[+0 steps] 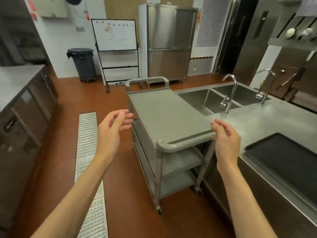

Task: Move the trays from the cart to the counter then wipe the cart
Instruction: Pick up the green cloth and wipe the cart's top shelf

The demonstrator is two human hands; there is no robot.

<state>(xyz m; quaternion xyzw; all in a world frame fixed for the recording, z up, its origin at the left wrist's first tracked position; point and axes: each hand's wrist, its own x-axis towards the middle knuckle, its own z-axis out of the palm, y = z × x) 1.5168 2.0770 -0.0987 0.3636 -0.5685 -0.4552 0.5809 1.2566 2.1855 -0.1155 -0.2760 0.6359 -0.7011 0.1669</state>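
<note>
Both hands hover near the grey cart, holding nothing.

The left hand (113, 127) floats beside the cart (164, 115), fingers loosely apart; the right hand (226, 140) is at the near handle (181, 145) — I cannot tell if it touches. A dark tray (288, 157) lies on the steel counter (267, 121), beside the sink (205, 100). The whiteboard (115, 34) has writing — too blurred to read.
</note>
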